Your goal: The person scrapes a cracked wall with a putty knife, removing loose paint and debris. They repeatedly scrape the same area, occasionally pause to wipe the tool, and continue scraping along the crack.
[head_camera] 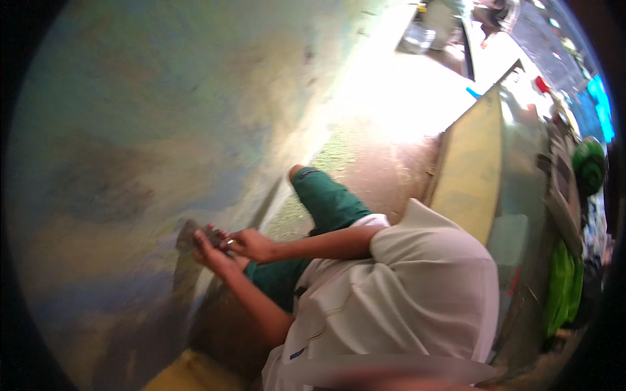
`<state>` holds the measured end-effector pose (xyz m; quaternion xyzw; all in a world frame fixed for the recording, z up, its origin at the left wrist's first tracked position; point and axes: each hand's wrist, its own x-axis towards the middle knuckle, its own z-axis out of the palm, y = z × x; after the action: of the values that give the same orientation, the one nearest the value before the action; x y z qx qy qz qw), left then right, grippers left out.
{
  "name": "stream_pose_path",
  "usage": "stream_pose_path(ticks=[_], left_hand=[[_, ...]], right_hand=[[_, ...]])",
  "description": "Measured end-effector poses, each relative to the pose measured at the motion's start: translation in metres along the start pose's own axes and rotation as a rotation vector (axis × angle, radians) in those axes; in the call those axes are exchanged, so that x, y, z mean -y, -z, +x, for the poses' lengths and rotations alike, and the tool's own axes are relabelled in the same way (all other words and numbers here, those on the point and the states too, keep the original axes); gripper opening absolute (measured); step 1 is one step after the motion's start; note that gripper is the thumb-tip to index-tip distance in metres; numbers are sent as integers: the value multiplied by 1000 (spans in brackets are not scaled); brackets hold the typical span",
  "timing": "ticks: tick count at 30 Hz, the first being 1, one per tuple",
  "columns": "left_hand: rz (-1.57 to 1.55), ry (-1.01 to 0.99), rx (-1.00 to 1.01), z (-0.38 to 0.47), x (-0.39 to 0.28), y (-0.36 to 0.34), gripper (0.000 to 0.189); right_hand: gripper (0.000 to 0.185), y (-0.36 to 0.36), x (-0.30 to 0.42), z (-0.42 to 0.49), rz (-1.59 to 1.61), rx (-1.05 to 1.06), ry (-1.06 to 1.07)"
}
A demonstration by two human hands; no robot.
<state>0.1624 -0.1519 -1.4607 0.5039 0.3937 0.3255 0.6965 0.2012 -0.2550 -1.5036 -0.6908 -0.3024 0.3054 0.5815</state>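
My left hand [211, 253] is raised close to the painted wall [146, 122], its fingers curled around a small greyish-brown object [213, 236]. Blur keeps me from telling what the object is. From the other side my right hand [252, 245] meets it, with bent fingers gripping its near end. A bright, shiny spot shows at those fingers; whether it is a ring or part of the object is unclear. Behind the fingertips is a dark, flat patch [186, 237], which may belong to the object or be a shadow. Both forearms reach across my green shorts [330, 200].
A yellowish panel [469, 166] borders the floor [386, 166] on the other side of me. Beyond it are a green rounded object [588, 163] and bright green material [562, 288]. A clear plastic container [418, 38] stands near the glaring light. Something yellow [195, 374] lies low in view.
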Motion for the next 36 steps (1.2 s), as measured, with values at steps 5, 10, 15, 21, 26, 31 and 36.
stream_pose_path(ticks=[5, 10, 15, 21, 26, 31, 36], left_hand=[[-51, -108, 23, 9, 19, 4, 39], [-264, -121, 102, -8, 15, -1, 23], [-279, -98, 108, -18, 0, -3, 24], [-317, -186, 176, -10, -9, -3, 28], [-100, -34, 67, -20, -20, -14, 25], [9, -144, 640, -2, -6, 12, 75], [593, 116, 608, -30, 79, 60, 52]], right_hand=[[38, -4, -13, 6, 116, -88, 131], [47, 6, 0, -6, -29, 81, -54], [49, 7, 14, -10, -41, 35, -30], [50, 11, 17, -3, -31, 31, 14], [40, 16, 30, -6, 22, 65, -101], [34, 53, -11, -25, -166, -96, 176], [35, 254, -64, -23, 20, -844, -341]])
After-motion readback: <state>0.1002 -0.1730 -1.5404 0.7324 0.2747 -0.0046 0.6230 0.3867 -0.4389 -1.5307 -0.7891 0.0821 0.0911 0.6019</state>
